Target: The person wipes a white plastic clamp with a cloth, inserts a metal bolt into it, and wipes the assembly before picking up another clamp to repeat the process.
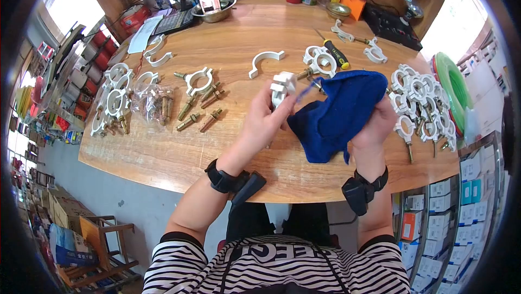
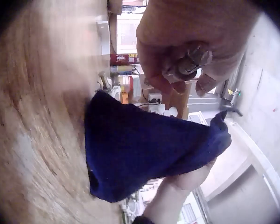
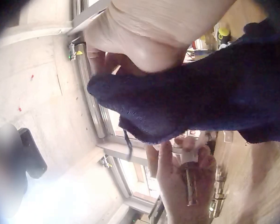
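Observation:
My left hand [image 1: 258, 123] grips a white pipe clamp [image 1: 281, 87] over the middle of the table. In the right wrist view, the clamp's brass-coloured bolt [image 3: 190, 184] lies along the palm and fingers. A dark blue cloth [image 1: 342, 112] hangs from my right hand [image 1: 374, 128], bunched between fingers and thumb. The cloth's left edge comes close to the left fingertips. Part of the right fingers is hidden behind the cloth. In the left wrist view, the bolt's end [image 2: 196, 58] pokes out of the curled left hand.
White clamps with bolts [image 1: 116, 98] lie at the left, near a clear plastic bag [image 1: 149, 104]. Loose bolts [image 1: 210, 120] and an open half clamp [image 1: 266, 60] sit mid-table. More clamps [image 1: 420, 98] pile at the right. A screwdriver [image 1: 334, 52] lies behind the cloth.

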{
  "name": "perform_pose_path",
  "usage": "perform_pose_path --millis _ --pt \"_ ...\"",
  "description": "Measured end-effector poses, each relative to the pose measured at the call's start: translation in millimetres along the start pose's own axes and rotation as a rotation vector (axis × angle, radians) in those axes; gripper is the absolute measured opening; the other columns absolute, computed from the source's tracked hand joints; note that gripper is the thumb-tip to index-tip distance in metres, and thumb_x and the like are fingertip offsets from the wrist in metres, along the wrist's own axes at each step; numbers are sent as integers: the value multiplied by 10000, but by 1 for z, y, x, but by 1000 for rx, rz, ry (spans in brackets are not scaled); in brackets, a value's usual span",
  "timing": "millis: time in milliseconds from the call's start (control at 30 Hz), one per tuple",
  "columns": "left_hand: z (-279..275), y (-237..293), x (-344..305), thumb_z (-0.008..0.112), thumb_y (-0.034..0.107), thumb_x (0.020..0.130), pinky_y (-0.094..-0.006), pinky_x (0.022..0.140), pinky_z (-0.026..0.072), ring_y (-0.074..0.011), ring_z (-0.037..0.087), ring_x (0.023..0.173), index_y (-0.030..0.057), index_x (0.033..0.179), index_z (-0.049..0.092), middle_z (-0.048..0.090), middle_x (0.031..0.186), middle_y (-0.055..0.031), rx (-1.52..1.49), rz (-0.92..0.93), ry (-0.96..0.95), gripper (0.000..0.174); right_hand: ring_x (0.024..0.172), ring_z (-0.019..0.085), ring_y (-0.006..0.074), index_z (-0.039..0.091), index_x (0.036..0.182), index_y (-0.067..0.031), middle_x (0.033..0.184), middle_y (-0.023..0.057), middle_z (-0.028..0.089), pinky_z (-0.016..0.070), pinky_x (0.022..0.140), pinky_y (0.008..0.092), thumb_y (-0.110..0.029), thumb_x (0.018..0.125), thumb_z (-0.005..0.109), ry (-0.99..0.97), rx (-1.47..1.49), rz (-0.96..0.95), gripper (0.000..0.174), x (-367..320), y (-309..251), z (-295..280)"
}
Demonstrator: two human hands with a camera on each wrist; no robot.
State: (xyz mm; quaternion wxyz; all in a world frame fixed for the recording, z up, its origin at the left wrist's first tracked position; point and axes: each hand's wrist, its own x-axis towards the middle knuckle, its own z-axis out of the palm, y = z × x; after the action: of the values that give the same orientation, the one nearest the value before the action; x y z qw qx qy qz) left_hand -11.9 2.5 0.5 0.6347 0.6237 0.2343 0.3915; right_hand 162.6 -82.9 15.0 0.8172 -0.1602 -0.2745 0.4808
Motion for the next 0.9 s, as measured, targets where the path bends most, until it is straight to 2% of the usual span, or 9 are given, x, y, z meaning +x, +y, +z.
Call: perform_pose_path --millis 100,300,367,500,600,667,733,800,900 --pt "0 -13 3 516 140 820 -195 471 406 -63 475 587 31 945 458 497 724 -14 153 317 44 176 925 563 229 508 1051 -29 1005 118 570 465 805 343 -163 807 506 -113 -88 -27 279 -4 9 1" --pt "1 5 -6 486 134 833 -209 509 430 -67 484 631 11 1019 437 509 839 -35 82 163 26 228 829 587 174 486 1080 -22 951 103 592 492 722 295 -183 827 524 -445 -144 16 302 6 17 -6" --pt "2 8 -6 486 149 840 -212 513 433 -64 482 636 8 1051 431 508 850 -34 78 161 -12 260 791 582 163 524 1019 -7 877 87 603 478 684 286 -233 861 474 81 -130 162 281 -7 19 10" --pt "2 8 -6 503 203 848 -214 572 419 -80 477 672 15 1114 409 502 879 -42 23 218 -33 340 773 579 183 565 922 -4 862 94 597 456 688 290 -276 882 422 170 -477 -32 310 -4 31 -9" --pt "-1 10 -9 504 208 849 -222 649 404 -101 478 735 15 1123 401 501 909 -60 104 225 -58 350 768 575 207 585 895 5 909 99 589 440 709 294 -288 891 402 -7 -725 -86 345 -12 38 7" --pt "-1 9 -9 497 201 851 -232 689 396 -115 478 768 14 1125 398 500 921 -71 152 214 -57 346 746 564 185 577 953 8 917 94 588 429 697 280 -318 899 385 -390 -1148 -300 382 -13 35 23" --pt "-3 3 -6 484 188 853 -270 745 393 -143 478 830 8 1126 389 498 918 -88 205 364 -83 341 655 535 138 565 985 21 808 62 571 416 603 236 -356 897 383 -419 -1148 -308 428 -12 36 23" --pt "-3 2 -5 462 192 858 -306 769 393 -176 478 871 5 1141 368 487 945 -114 273 427 -109 352 543 490 114 559 972 29 701 58 518 391 508 211 -387 895 370 -330 -918 12 463 -14 34 18" --pt "1 3 -6 441 250 873 -305 810 375 -184 471 912 7 1149 351 476 984 -114 294 460 -85 378 454 430 105 539 926 29 645 53 476 371 445 218 -394 898 355 -348 -711 143 461 -13 35 6"
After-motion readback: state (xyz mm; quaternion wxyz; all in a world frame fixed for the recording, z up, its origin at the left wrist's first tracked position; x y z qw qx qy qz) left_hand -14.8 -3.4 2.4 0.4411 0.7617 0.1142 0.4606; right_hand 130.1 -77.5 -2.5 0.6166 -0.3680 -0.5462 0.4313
